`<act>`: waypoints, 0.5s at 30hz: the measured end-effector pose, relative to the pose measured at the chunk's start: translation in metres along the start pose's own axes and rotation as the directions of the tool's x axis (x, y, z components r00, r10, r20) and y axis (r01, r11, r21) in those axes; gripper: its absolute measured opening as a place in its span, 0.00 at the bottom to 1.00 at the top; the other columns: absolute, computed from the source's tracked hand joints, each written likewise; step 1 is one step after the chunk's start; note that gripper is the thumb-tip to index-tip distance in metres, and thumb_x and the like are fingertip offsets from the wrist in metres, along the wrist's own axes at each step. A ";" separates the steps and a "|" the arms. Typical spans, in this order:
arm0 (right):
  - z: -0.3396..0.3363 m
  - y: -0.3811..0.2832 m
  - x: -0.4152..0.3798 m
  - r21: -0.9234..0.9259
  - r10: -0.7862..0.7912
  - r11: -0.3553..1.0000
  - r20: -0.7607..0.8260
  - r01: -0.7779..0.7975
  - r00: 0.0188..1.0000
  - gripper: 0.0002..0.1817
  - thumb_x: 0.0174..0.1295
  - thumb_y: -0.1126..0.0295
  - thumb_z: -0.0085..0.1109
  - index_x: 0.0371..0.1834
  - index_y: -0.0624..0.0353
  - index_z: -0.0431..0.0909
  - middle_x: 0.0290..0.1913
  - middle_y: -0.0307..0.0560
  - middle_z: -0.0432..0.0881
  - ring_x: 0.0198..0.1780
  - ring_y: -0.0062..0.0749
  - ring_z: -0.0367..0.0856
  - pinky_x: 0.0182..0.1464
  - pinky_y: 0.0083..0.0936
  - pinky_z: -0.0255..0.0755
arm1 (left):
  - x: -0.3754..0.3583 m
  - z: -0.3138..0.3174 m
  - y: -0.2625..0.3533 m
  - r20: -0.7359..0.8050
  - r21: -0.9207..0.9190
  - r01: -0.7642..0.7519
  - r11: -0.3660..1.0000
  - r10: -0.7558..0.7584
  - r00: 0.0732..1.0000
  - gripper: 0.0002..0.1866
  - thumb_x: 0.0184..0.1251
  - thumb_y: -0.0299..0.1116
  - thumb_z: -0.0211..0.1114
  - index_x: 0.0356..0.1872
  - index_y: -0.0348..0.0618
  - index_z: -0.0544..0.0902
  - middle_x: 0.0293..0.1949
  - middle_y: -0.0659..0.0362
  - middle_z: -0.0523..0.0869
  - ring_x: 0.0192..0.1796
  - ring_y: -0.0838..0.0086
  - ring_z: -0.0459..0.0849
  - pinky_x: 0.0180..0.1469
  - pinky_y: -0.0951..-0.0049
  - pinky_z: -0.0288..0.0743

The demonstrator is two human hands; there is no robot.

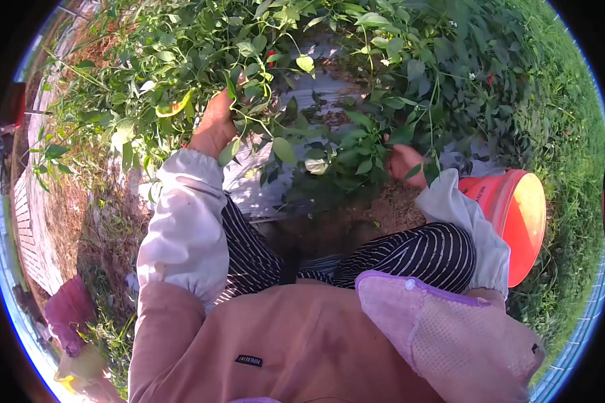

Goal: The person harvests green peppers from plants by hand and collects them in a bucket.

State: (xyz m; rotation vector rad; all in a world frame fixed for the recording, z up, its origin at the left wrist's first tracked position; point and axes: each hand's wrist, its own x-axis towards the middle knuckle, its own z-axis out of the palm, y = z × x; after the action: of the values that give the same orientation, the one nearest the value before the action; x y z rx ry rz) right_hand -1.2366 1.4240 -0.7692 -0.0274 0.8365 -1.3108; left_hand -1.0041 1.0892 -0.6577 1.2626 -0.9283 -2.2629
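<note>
My left hand [216,122] reaches into a leafy pepper plant [181,47], its fingers hidden by leaves. Just left of it hangs a yellow-green pepper [174,107] with a reddish tinge. A red pepper [270,58] shows among leaves above and to the right of that hand. Low among the leaves of another pepper plant [363,151], my right hand [405,163] has its fingers curled; what they hold, if anything, is hidden by foliage.
A red-orange bucket [492,191] lies tilted beside my right forearm, its mouth facing right. Pale plastic sheeting [255,174] covers the ground between the plants. More foliage with a small red pepper [491,79] grows at the right. Dry grass [104,195] lies at the left.
</note>
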 end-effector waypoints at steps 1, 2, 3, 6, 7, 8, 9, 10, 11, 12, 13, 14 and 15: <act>-0.007 0.004 0.000 0.006 -0.005 1.000 -0.003 0.005 1.000 0.24 0.65 0.57 0.53 0.60 0.58 0.70 0.59 0.47 0.74 0.61 0.38 0.71 0.61 0.39 0.67 | -0.013 0.014 -0.001 -0.041 0.022 0.005 1.000 -0.004 0.999 0.16 0.61 0.45 0.68 0.40 0.43 0.81 0.31 0.59 0.82 0.29 0.70 0.80 0.31 0.65 0.77; -0.015 0.006 -0.001 0.014 -0.035 0.999 -0.011 0.036 0.999 0.23 0.65 0.57 0.53 0.59 0.58 0.70 0.59 0.47 0.74 0.60 0.38 0.72 0.60 0.39 0.67 | -0.009 0.014 -0.003 -0.036 0.030 0.009 1.000 -0.008 0.999 0.16 0.61 0.45 0.68 0.40 0.43 0.81 0.31 0.59 0.82 0.29 0.70 0.80 0.31 0.65 0.77; -0.014 0.004 -0.006 0.023 -0.087 0.996 -0.017 0.087 0.996 0.23 0.65 0.58 0.52 0.59 0.59 0.71 0.58 0.47 0.75 0.60 0.37 0.72 0.60 0.39 0.68 | 0.000 0.010 -0.006 -0.114 0.168 0.020 0.986 -0.001 0.993 0.17 0.60 0.45 0.68 0.41 0.44 0.81 0.33 0.58 0.82 0.31 0.70 0.79 0.32 0.65 0.77; -0.011 -0.010 -0.020 0.044 -0.241 0.969 -0.004 0.241 0.970 0.22 0.66 0.59 0.52 0.58 0.60 0.71 0.57 0.47 0.76 0.58 0.37 0.73 0.58 0.38 0.69 | 0.016 0.004 -0.024 -0.226 0.308 0.073 0.949 -0.001 0.974 0.17 0.61 0.46 0.67 0.42 0.44 0.81 0.33 0.59 0.81 0.32 0.71 0.78 0.30 0.68 0.73; -0.005 -0.018 -0.027 0.043 -0.310 0.950 -0.006 0.310 0.951 0.21 0.66 0.60 0.52 0.58 0.60 0.71 0.56 0.47 0.76 0.57 0.37 0.74 0.58 0.37 0.70 | 0.019 0.000 -0.030 -0.225 0.332 0.073 0.940 0.004 0.974 0.17 0.62 0.45 0.66 0.43 0.44 0.81 0.33 0.60 0.81 0.31 0.72 0.78 0.30 0.69 0.72; 0.000 -0.025 -0.034 0.045 -0.364 0.931 -0.003 0.363 0.932 0.21 0.66 0.60 0.52 0.57 0.61 0.72 0.56 0.47 0.76 0.56 0.37 0.74 0.57 0.37 0.70 | 0.018 -0.003 -0.041 -0.052 0.407 -0.049 0.912 0.076 0.996 0.16 0.63 0.43 0.65 0.46 0.44 0.80 0.34 0.61 0.81 0.32 0.75 0.79 0.31 0.73 0.72; 0.004 -0.034 -0.041 0.053 -0.414 0.909 0.003 0.414 0.910 0.21 0.66 0.61 0.52 0.57 0.61 0.72 0.55 0.47 0.77 0.56 0.36 0.75 0.57 0.37 0.71 | 0.041 -0.030 -0.071 0.041 0.238 -0.327 0.915 0.327 0.944 0.23 0.65 0.45 0.63 0.54 0.40 0.76 0.43 0.57 0.84 0.44 0.72 0.82 0.42 0.73 0.77; 0.007 -0.039 -0.049 0.045 -0.471 0.881 -0.002 0.470 0.882 0.20 0.66 0.61 0.52 0.57 0.61 0.72 0.55 0.47 0.77 0.55 0.36 0.75 0.56 0.36 0.71 | 0.052 -0.051 -0.076 0.266 0.439 -0.544 0.715 0.475 0.839 0.18 0.64 0.42 0.63 0.50 0.42 0.78 0.38 0.60 0.83 0.37 0.75 0.80 0.36 0.75 0.73; 0.010 -0.045 -0.055 0.046 -0.514 0.857 0.003 0.513 0.858 0.20 0.66 0.62 0.51 0.56 0.62 0.72 0.54 0.48 0.77 0.54 0.36 0.75 0.55 0.36 0.72 | 0.034 -0.037 -0.068 0.196 0.550 -0.335 0.765 0.272 0.942 0.18 0.64 0.42 0.62 0.49 0.42 0.79 0.36 0.61 0.83 0.34 0.77 0.79 0.33 0.75 0.72; 0.013 -0.052 -0.060 0.048 -0.552 0.833 -0.002 0.551 0.834 0.19 0.67 0.62 0.51 0.56 0.62 0.73 0.54 0.48 0.77 0.54 0.36 0.76 0.55 0.36 0.72 | 0.015 -0.022 -0.059 0.114 0.651 -0.115 0.751 0.053 0.992 0.18 0.64 0.42 0.62 0.49 0.42 0.80 0.34 0.61 0.83 0.31 0.78 0.79 0.30 0.75 0.71; 0.016 -0.057 -0.063 0.045 -0.587 0.809 -0.002 0.586 0.810 0.19 0.67 0.63 0.51 0.56 0.62 0.73 0.53 0.48 0.78 0.53 0.36 0.76 0.54 0.35 0.73 | 0.000 -0.003 -0.058 0.023 0.806 -0.024 0.591 0.009 1.000 0.21 0.65 0.46 0.60 0.50 0.40 0.78 0.38 0.58 0.83 0.33 0.73 0.81 0.32 0.70 0.74; 0.017 -0.060 -0.067 0.039 -0.615 0.788 -0.001 0.615 0.788 0.19 0.67 0.63 0.51 0.55 0.63 0.73 0.52 0.48 0.78 0.52 0.35 0.77 0.54 0.35 0.73 | 0.039 -0.034 -0.105 0.274 0.770 -0.415 0.484 0.337 0.901 0.21 0.65 0.47 0.60 0.48 0.40 0.79 0.39 0.58 0.83 0.34 0.71 0.81 0.35 0.67 0.75; 0.018 -0.064 -0.068 0.038 -0.637 0.770 -0.005 0.637 0.770 0.18 0.67 0.63 0.51 0.55 0.63 0.73 0.52 0.48 0.78 0.52 0.35 0.77 0.53 0.35 0.74 | 0.039 -0.039 -0.125 0.409 0.828 -0.518 0.215 0.399 0.821 0.21 0.66 0.47 0.60 0.48 0.39 0.79 0.42 0.57 0.82 0.36 0.69 0.80 0.39 0.66 0.75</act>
State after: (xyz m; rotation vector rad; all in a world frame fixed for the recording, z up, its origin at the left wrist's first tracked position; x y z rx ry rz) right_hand -1.2815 1.4549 -0.6910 -0.3143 0.8249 -1.9704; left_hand -0.9930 1.1396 -0.7837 0.9228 -2.4709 -1.2015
